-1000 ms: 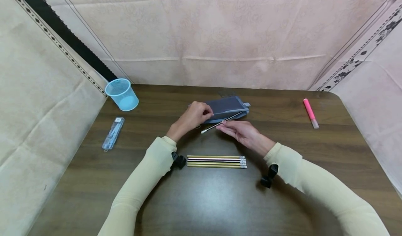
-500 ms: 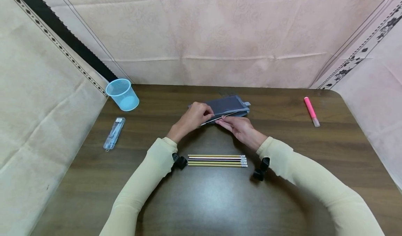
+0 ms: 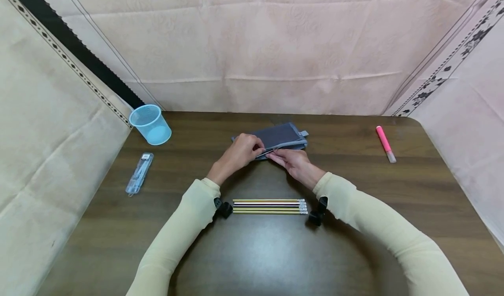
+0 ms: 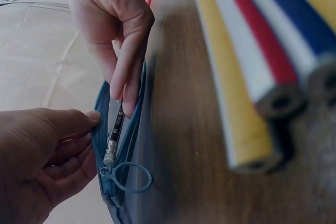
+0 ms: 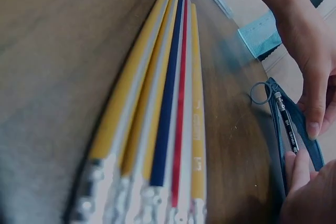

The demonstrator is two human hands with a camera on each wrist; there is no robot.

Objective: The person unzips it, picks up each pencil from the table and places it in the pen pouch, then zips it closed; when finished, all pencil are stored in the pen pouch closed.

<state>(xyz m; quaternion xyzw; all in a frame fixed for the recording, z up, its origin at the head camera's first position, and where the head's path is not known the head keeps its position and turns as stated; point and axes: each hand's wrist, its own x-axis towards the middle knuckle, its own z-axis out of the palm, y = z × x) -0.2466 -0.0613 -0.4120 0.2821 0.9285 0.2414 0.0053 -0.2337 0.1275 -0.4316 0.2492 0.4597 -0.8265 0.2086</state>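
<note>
A dark blue zipped pencil case (image 3: pixel 281 134) lies toward the back of the table, its zip undone. My left hand (image 3: pixel 243 150) pinches one edge of the opening between thumb and fingers. My right hand (image 3: pixel 296 163) has its fingertips in the opening and pinches a black pencil (image 4: pixel 116 128). The left wrist view shows the pencil lying between the two lips of the case, its metal eraser end near the ring zip pull (image 4: pixel 132 178). The pencil's other end is hidden by my right hand and the case.
A row of several striped pencils (image 3: pixel 269 206) lies in front of the case, between my wrists. At left are a blue mesh cup (image 3: pixel 151 125) and a clear light-blue slim case (image 3: pixel 139 174). A pink marker (image 3: pixel 385 142) lies far right.
My right hand has moved left and brought the black pencil from outside the case down into its opening. My left hand has kept its hold on the edge.
</note>
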